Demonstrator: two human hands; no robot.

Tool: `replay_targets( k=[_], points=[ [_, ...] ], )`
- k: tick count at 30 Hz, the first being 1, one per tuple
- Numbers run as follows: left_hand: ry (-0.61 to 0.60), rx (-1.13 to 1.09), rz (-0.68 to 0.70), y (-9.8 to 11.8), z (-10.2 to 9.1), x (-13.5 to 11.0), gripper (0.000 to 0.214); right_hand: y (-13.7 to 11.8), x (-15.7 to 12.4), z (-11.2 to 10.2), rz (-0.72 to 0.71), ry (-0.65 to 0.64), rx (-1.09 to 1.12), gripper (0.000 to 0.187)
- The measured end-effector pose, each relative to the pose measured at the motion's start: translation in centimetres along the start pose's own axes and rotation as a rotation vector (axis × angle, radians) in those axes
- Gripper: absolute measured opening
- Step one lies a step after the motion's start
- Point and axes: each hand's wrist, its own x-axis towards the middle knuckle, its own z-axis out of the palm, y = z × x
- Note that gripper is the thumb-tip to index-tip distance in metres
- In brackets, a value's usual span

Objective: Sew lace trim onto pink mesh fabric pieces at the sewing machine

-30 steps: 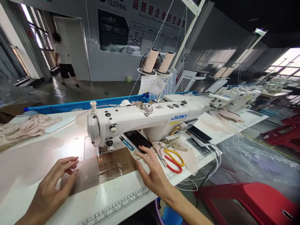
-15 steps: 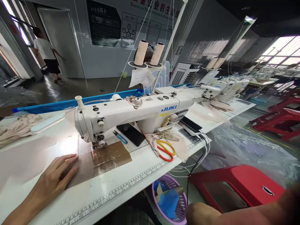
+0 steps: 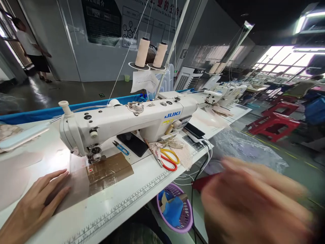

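My left hand [image 3: 35, 203] lies flat on the white sewing table [image 3: 122, 203], fingers spread, at the left edge of a sheer pale fabric piece [image 3: 76, 184] that runs under the presser foot [image 3: 95, 157] of the white JUKI sewing machine [image 3: 127, 122]. A brown taped patch [image 3: 109, 171] sits just right of the needle. My right hand [image 3: 254, 203] is off the table at the lower right, close to the camera and smeared by motion. Its fingers cannot be made out.
Red and yellow-handled scissors [image 3: 169, 159], blue thread snips [image 3: 121, 148] and a dark phone [image 3: 133, 144] lie by the machine. A purple basket [image 3: 175, 206] with blue scraps sits below the table edge. Red stools [image 3: 276, 123] stand at right. A person [image 3: 30, 47] stands far left.
My right hand left the table, dropped off to the right and now sweeps up close to the camera. The view has turned right. My left hand stays on the fabric.
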Motion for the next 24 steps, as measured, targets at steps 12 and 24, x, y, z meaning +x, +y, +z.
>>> replay_targets(
  k=[12,24],
  points=[
    [0.026,-0.01,0.011,0.2,0.1,0.0,0.047,11.9,1.6,7.5,-0.011,-0.572,-0.265,0.025],
    [-0.057,0.061,0.11,2.1,-1.0,1.3,0.036,8.3,1.8,6.4,-0.205,-0.244,-0.217,0.018]
  ],
)
